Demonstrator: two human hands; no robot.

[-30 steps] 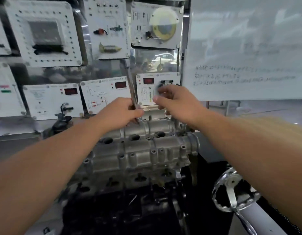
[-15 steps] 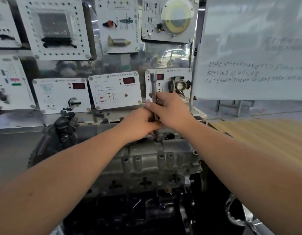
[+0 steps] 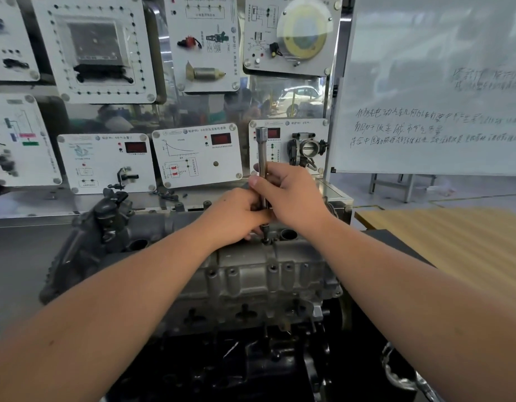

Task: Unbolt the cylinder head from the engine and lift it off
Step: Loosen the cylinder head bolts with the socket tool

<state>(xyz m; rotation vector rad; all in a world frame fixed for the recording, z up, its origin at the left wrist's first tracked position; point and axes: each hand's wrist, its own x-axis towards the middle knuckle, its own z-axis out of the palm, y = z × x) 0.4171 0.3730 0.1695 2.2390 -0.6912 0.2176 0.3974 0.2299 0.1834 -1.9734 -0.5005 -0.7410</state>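
At the left of the frame I see the dark end of the engine (image 3: 85, 245), and the grey cylinder head (image 3: 251, 274) sits on top of it across the centre. My left hand (image 3: 236, 217) is curled low around the foot of a long socket extension (image 3: 262, 166), just above a bolt (image 3: 265, 241) on the head's top edge. My right hand (image 3: 291, 195) grasps the upright shaft higher up, touching the left. A whiteboard (image 3: 433, 91) fills the upper right.
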